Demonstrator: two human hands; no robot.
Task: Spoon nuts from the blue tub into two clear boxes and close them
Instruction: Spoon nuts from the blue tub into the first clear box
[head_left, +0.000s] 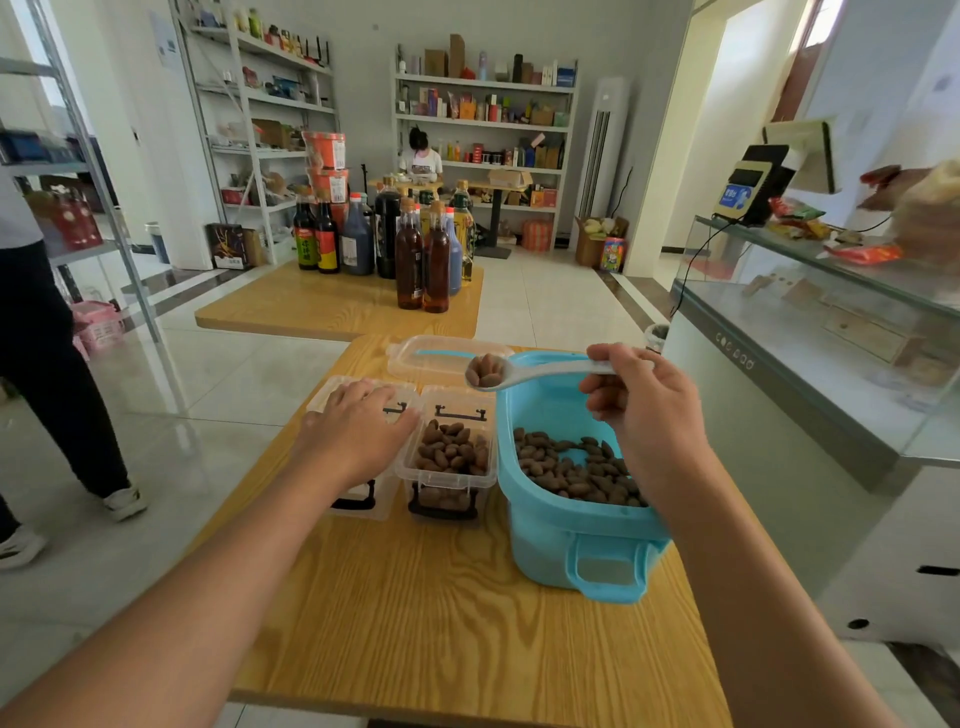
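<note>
We stand in a small shop with pale grey walls (363, 31) and a glossy light-tiled floor (218, 374) edged with a darker strip. Ahead of us a second wooden table (322, 306) carries a cluster of dark sauce bottles (415, 260). Behind it, white metal shelves (485, 119) line the far wall — packed with boxes and jars — and a taller rack (260, 104) stands at the left. A white floor-standing air conditioner (605, 150) fills the corner. On our right runs a glass display counter (810, 322) with a payment terminal (753, 182) on top. Daylight enters from the right side.
</note>
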